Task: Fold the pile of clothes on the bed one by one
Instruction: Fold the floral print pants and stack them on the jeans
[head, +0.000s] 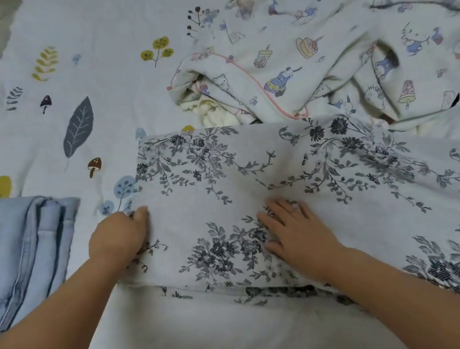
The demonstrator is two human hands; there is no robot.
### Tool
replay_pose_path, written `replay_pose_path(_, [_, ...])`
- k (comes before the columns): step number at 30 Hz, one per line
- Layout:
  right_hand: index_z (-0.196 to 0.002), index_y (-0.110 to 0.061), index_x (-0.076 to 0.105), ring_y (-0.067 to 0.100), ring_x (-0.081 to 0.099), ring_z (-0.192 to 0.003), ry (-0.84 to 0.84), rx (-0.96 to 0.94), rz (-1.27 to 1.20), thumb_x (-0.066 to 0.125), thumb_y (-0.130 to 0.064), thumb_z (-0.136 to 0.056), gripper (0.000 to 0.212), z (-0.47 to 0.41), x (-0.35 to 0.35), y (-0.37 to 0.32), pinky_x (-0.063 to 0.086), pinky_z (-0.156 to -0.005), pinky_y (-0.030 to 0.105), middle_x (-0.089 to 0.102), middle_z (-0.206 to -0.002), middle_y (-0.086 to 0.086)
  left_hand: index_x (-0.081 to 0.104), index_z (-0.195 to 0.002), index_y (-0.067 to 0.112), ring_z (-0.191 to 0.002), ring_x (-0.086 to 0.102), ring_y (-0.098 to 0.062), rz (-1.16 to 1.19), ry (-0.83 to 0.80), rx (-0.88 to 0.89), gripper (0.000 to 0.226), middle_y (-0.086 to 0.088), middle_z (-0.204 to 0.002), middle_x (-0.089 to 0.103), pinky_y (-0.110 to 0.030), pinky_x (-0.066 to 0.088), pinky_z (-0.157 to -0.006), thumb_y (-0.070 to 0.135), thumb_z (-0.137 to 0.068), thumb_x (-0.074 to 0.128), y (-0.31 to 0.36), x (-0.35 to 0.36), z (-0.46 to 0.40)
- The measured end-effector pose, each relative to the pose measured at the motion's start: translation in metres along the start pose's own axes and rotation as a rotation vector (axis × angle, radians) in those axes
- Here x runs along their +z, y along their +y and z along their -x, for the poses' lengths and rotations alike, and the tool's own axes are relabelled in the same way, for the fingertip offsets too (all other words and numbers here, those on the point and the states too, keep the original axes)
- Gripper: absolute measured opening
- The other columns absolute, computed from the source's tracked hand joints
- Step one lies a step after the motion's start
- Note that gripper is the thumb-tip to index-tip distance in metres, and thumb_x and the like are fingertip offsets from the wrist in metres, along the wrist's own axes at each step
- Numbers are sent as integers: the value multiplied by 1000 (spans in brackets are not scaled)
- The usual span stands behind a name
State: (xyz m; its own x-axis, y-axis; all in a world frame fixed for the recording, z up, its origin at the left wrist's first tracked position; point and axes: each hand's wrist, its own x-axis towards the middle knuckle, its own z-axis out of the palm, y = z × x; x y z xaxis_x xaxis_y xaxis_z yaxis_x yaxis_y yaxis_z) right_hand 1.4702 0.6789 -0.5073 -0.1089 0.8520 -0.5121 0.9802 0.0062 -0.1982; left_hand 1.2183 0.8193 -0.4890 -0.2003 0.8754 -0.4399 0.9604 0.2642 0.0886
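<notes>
The floral cloth (255, 188) runs long toward the right, its left edge apparently pinched by the left hand (120, 235), right hand (293, 230) flat mid-panel.

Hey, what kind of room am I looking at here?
Probably a bedroom: a printed bedsheet covers the surface, with folded jeans and a floral garment being folded on it.
</notes>
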Motion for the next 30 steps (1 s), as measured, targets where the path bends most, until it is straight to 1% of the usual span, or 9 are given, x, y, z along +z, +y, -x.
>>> replay_pose_path(5, [-150, -17, 2, 29, 3, -146, 24, -4, -1, -1, -73, -79, 91, 25, 6, -17, 2, -116, 44, 4, -158, 13, 53, -70, 6, -79, 52, -30, 48, -45, -4, 36, -8, -71, 53, -30, 36, -66, 37, -88, 48, -18, 0, 19])
replay_pose_path(8, [-138, -7, 30, 41, 48, -124, 66, 41, 107, 69, -56, -65, 96, 40, 21, -23, 39, -98, 52, 49, -135, 25, 52, -81, 5, -81, 51, -31, 178, 85, 76, 23, -16, -85, 60, -32, 34, -67, 26, -90, 55, -29, -1, 31])
replay_pose_path(10, [-132, -5, 36, 47, 57, -109, 86, 95, 86, 90, -29, -43, 106, 43, 26, -24, 49, -85, 56, 57, -124, 29, 56, -87, 2, -85, 54, -35, 243, 196, 108, 20, -22, -89, 63, -34, 34, -69, 22, -90, 57, -35, -10, 31])
replay_pose_path(15, [-147, -5, 11, 50, 53, -113, 138, 99, 19, 65, -14, -75, 91, 56, 33, -44, 50, -85, 58, 50, -129, 33, 61, -95, -2, -92, 58, -41, 194, 245, 131, 23, -24, -93, 64, -38, 40, -74, 21, -89, 60, -51, -19, 23])
replay_pose_path(17, [-144, -9, -23, 46, 9, -141, 78, 51, 22, 47, -9, -87, 90, 64, 37, -52, 19, -110, 61, 2, -152, 31, 60, -97, 1, -94, 58, -40, 162, 143, 74, 24, -23, -99, 64, -39, 46, -77, 24, -91, 58, -60, -6, 22])
replay_pose_path(19, [-142, -14, -27, 34, -28, -138, -120, 43, 47, 40, -15, -93, 84, 73, 35, -51, -8, -113, 57, -36, -143, 15, 56, -105, 1, -101, 56, -40, 107, 21, 18, 31, -25, -109, 61, -39, 43, -81, 30, -92, 55, -63, 7, 23])
replay_pose_path(21, [-142, -13, -21, 34, -23, -139, -33, 30, 17, 52, -29, -90, 91, 74, 37, -48, -4, -111, 59, -32, -141, 14, 53, -99, -1, -98, 54, -39, 143, -24, 20, 38, -24, -103, 59, -37, 39, -77, 36, -93, 53, -58, 15, 22])
replay_pose_path(24, [-143, -9, 13, 51, 25, -134, 2, 102, 66, 86, -29, -58, 114, 66, 31, -47, 29, -98, 66, 6, -144, 28, 47, -80, 4, -81, 49, -31, 298, -27, 47, 40, -10, -74, 51, -33, 33, -70, 42, -92, 51, -42, 13, 21])
replay_pose_path(30, [-150, -18, -7, 46, 4, -141, -101, 120, 11, 35, -10, -100, 66, 64, 13, -56, 21, -113, 49, -7, -154, 26, 48, -77, 2, -78, 51, -33, 326, 167, 192, 32, -18, -77, 53, -39, 38, -70, 30, -90, 58, -36, -3, 21])
